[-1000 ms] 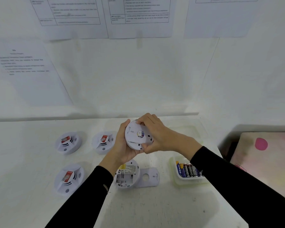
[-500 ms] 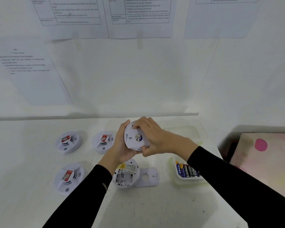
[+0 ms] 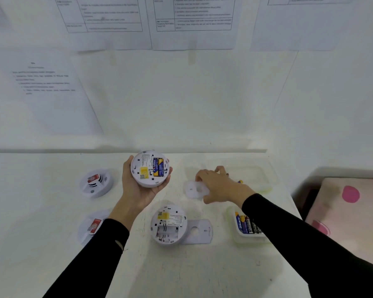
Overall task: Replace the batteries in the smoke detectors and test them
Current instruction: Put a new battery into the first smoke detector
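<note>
My left hand point(image 3: 138, 190) holds a white round smoke detector point(image 3: 150, 168) back side up above the table; two batteries and a yellow label show in its open back. My right hand point(image 3: 218, 186) is low over the table to the right, fingers on that detector's white mounting plate point(image 3: 194, 189), which is blurred. A second detector point(image 3: 168, 225) lies back up near the front with an empty battery bay, its mounting plate point(image 3: 200, 231) beside it. A small tray point(image 3: 232, 224) at the right holds several batteries point(image 3: 247, 225).
Two face-up detectors with red tags sit at the left, one farther back point(image 3: 96, 182) and one nearer point(image 3: 91, 227), partly under my left sleeve. A clear plastic container point(image 3: 265, 179) stands behind my right hand. A pink-dotted cushion point(image 3: 351, 203) lies off the table's right edge. Printed sheets hang on the wall.
Both hands were twisting the plate on the raised detector. Now the plate is off: my right hand has carried it down to the right, and the left hand shows the detector's battery side.
</note>
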A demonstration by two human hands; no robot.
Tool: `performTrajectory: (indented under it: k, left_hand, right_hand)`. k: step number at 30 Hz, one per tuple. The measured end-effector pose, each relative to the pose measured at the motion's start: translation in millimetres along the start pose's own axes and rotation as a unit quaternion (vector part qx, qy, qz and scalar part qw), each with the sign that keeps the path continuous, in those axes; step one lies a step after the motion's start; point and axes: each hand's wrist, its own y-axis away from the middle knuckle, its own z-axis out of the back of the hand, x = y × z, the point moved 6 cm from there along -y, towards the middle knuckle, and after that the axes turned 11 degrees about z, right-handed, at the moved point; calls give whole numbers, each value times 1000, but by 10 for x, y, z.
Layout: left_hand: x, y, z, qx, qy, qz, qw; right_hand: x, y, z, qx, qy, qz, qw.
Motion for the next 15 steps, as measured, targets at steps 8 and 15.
performTrajectory:
  k: [8, 15]
  left_hand:
    - [121, 3, -20, 4, 13, 28, 1000]
    - [295, 0, -215, 17, -20, 45, 999]
  right_hand:
    - [24, -91, 1, 18, 48, -8, 999]
    - [443, 157, 619, -328, -144, 57, 932]
